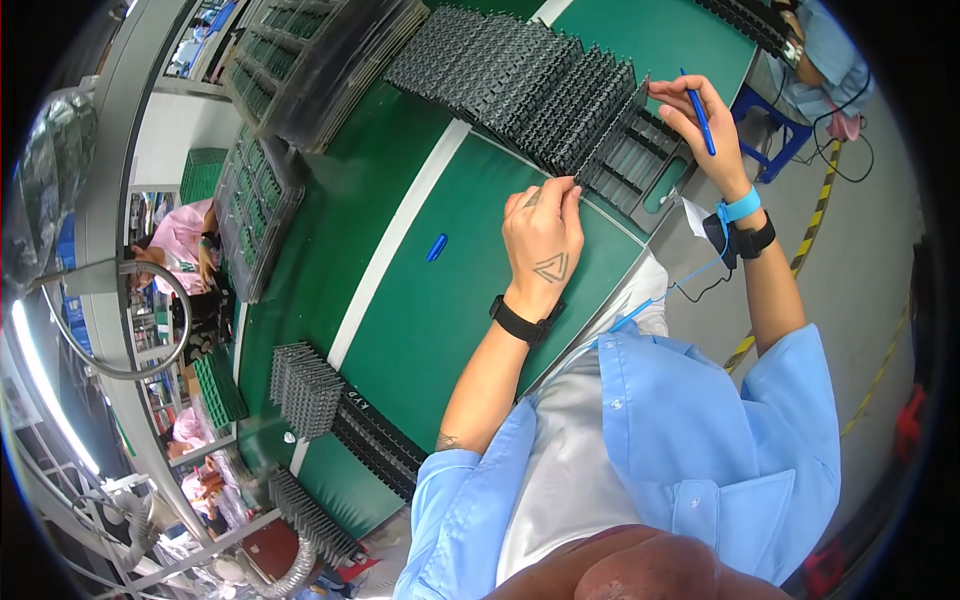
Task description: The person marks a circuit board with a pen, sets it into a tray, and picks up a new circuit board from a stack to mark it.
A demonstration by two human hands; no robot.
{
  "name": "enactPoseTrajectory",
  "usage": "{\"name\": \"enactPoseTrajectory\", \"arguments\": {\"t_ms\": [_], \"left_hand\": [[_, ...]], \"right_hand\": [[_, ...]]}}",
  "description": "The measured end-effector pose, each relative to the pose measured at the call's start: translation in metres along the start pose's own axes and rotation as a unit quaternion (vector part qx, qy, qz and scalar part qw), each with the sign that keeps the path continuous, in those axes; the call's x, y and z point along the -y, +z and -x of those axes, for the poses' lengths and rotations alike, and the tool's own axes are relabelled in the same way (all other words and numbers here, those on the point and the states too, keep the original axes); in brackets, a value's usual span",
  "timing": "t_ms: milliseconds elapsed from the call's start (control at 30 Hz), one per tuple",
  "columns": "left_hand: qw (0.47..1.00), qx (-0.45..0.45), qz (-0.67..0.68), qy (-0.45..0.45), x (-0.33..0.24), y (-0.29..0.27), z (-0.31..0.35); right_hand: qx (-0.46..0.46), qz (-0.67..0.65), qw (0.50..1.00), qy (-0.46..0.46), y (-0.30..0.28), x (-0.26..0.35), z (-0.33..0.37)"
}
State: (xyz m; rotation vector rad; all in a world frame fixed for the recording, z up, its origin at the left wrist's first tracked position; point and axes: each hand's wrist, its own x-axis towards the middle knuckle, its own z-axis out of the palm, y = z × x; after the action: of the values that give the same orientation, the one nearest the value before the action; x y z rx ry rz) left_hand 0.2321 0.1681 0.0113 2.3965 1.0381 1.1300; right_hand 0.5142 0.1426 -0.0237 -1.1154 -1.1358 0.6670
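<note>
The left hand point(545, 235) is at the near end of a thin black strip point(613, 131), its fingers curled and fingertips close together; the contact is too small to tell whether they are clamped on it. The right hand point(712, 135) is at the far end of the same strip, index finger and thumb slightly apart, while a blue pen point(699, 118) is clamped among its fingers, pointing across the hand. The strip lies between the two hands, alongside a long row point(510, 85) of dark, toothed pieces standing packed on the green tabletop point(410, 310). Just beside the strip, toward the right hand, is a slotted grey tray point(625, 197) at the edge of the tabletop. A blue cap point(437, 247) lies on the tabletop, to the left of the left hand and apart from it. A black band point(517, 321) is on the left wrist; the right wrist carries a blue strap point(742, 205) and a black band. A smaller grey block point(305, 390) of similar pieces is at lower left, touching or just beside black rails point(375, 440); which, cannot be told
</note>
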Motion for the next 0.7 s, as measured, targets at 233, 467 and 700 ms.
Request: {"name": "enactPoseTrajectory", "arguments": {"t_ms": [233,467,700], "left_hand": [[0.998,0.058,-0.021,-0.029,0.005,-0.003,0.001],[0.995,0.053,-0.045,-0.067,0.0,-0.075,0.021],[0.948,0.025,-0.199,-0.246,0.016,-0.256,0.104]], "right_hand": [[0.009,0.018,1.0,-0.008,-0.001,0.003,0.002],[-0.044,0.167,0.981,-0.093,0.022,0.027,0.001],[0.014,-0.08,0.979,-0.187,0.081,0.08,0.036]]}}
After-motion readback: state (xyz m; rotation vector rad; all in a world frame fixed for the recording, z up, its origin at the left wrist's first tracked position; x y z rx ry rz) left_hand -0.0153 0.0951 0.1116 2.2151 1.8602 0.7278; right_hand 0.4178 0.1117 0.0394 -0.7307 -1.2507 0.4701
